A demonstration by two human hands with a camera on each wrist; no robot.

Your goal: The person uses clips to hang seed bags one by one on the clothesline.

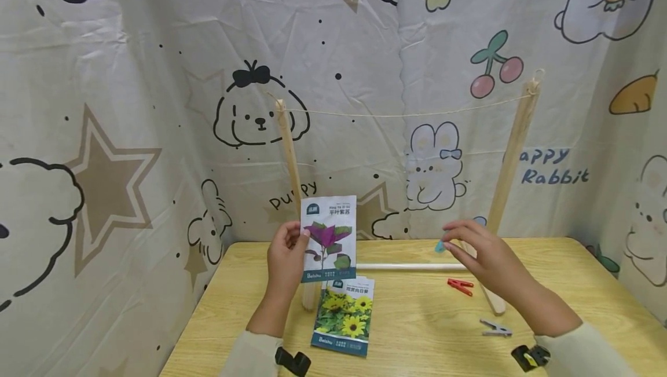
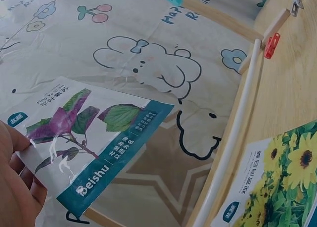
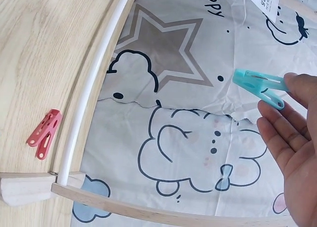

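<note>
My left hand (image 1: 285,255) grips the left edge of a seed packet (image 1: 328,238) with a purple-leaved plant on it, thumb in front. The packet is upright, raised above the table. In the left wrist view the same packet (image 2: 94,138) shows its teal lower band. Between thumb and fingertips, my right hand (image 1: 482,249) pinches a turquoise clothespin (image 3: 257,85), its legs toward the palm. This hand is near the frame's right post, apart from the packet. A second seed packet (image 1: 344,319) with yellow flowers lies on the table below the first.
A wooden frame has a left post (image 1: 289,151), a right post (image 1: 513,157), a string (image 1: 401,115) between their tops and a white bar (image 1: 411,267) low down. A red clothespin (image 1: 461,286) and a grey clothespin (image 1: 495,328) lie on the table (image 1: 417,319). A printed curtain hangs behind.
</note>
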